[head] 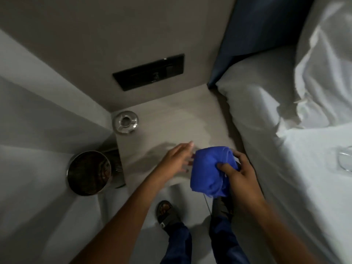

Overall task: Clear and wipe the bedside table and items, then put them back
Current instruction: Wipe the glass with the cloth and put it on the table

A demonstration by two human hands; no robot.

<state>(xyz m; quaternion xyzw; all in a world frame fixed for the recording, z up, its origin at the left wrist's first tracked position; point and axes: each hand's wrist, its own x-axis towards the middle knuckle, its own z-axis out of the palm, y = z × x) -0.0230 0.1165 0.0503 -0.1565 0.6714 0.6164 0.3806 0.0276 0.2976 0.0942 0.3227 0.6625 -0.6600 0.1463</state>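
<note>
Table [171,126] lies beyond both hands, ashtray [125,122] far-left on it; right hand [238,174] grips bunched cloth [209,170], left hand [177,159] open beside it, likely mid-wipe, next probably needing cloth flattened.

The clear glass object [345,159] on the white bed [304,168] is cut off by the right edge — the bunched blue cloth [210,171] hides whatever it wraps.

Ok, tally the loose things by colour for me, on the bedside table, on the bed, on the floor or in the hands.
Blue: 1, the crumpled blue cloth gripped by the right hand.
Silver metal: 2, the round ashtray at the table's back corner and the round waste bin on the floor.
Clear: 1, a glass item on the bed.
Total: 4.
</note>
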